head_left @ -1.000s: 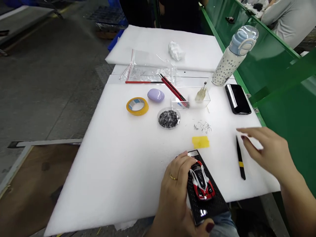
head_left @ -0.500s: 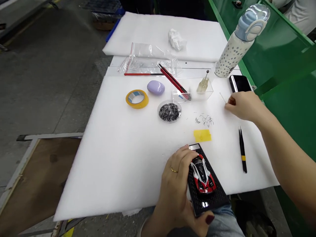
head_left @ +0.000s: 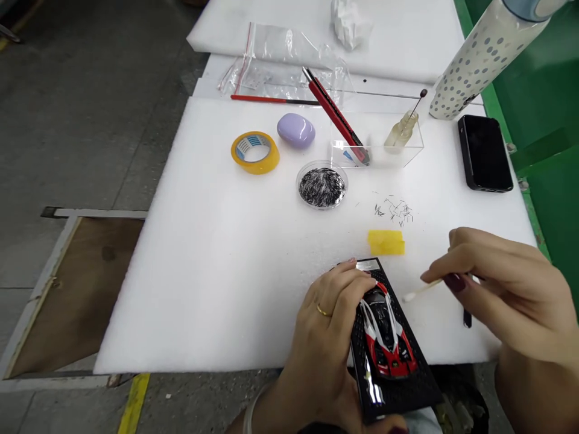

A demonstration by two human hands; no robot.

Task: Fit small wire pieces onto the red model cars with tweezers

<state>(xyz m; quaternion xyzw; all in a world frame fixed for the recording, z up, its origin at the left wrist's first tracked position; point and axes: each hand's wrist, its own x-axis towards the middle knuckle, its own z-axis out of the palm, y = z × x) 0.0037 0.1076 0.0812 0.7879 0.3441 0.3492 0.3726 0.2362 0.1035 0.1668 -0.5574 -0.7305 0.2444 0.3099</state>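
Observation:
My left hand (head_left: 323, 328) grips the black base (head_left: 407, 389) of a model car, with fingers along its left side and the thumb under the near end. On that base sits a red, white and black toy car (head_left: 389, 331). My right hand (head_left: 502, 289) pinches a cotton swab (head_left: 423, 290) between thumb and fingertips, its white tip pointing left, just right of the base and apart from the car. Under the right hand lie tweezers (head_left: 467, 318), mostly hidden. A yellow tape piece (head_left: 386, 242) lies beyond the base.
Beyond are a dish of black fibres (head_left: 322, 187), loose fibres (head_left: 395, 211), a yellow tape roll (head_left: 256, 152), a purple egg-shaped object (head_left: 295, 131), a red utility knife (head_left: 337, 117), a clear box (head_left: 409, 158) holding a small bottle (head_left: 401, 129), a black device (head_left: 485, 152) and a dotted water bottle (head_left: 486, 63).
My right hand has come from beside the black device toward the model car, carrying the cotton swab. The view has shifted closer. My left hand keeps its hold on the base.

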